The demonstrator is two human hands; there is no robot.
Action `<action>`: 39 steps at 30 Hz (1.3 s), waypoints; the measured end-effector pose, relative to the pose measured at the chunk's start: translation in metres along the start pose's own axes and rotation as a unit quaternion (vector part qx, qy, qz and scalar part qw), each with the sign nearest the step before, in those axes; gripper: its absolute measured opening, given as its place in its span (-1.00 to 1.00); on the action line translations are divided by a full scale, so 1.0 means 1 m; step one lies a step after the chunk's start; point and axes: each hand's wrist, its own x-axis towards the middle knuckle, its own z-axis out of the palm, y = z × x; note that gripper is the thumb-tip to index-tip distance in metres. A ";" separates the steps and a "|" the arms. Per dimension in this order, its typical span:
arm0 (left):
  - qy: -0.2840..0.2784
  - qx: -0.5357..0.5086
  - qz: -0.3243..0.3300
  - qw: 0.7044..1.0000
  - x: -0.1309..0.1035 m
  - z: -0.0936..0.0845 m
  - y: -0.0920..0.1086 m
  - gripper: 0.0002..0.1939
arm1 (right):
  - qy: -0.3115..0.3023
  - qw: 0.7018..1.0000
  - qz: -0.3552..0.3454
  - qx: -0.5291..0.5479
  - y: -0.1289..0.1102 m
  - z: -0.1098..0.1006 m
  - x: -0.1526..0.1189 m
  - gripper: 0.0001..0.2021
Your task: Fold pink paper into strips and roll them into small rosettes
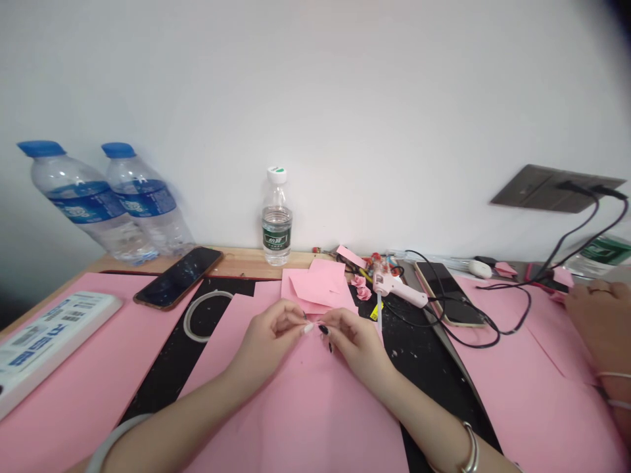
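My left hand (280, 328) and my right hand (352, 338) meet over a large pink sheet of paper (300, 414). The fingertips of both are pinched together around a small pink piece of paper (316, 324), mostly hidden by the fingers. Just beyond them lies a stack of smaller pink paper squares (315, 284), the top one folded up at an edge. To the right of that stack sit small folded pink paper flowers (362, 289). A pale pink glue gun (401, 289) rests beside the flowers.
At the back left stand large water bottles (89, 203); a small bottle (277, 220) is at the wall. Phones (177, 277) lie on both sides. Black cables (510, 322) run from the wall socket (557, 187). Another person's hand (599, 322) is at the far right.
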 end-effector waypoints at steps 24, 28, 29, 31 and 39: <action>-0.030 0.126 0.097 0.987 -0.004 -0.001 0.001 -0.78 | -0.030 0.999 0.007 -0.042 -0.006 -0.001 -0.001 -0.82; -0.025 0.106 0.118 0.987 -0.004 0.000 0.000 -0.82 | -0.029 0.999 0.015 -0.015 -0.005 -0.001 -0.001 -0.89; -0.027 0.100 0.126 0.987 -0.004 0.000 0.001 -0.83 | -0.030 0.999 0.018 -0.001 -0.005 -0.001 -0.001 -0.90; -0.032 0.091 0.140 0.985 -0.003 0.001 0.001 -0.84 | -0.032 0.999 0.029 0.030 -0.003 0.000 -0.001 -0.92; -0.035 0.100 0.153 0.982 -0.001 0.002 0.000 -0.89 | -0.053 0.986 0.071 0.142 0.004 0.004 0.002 -0.87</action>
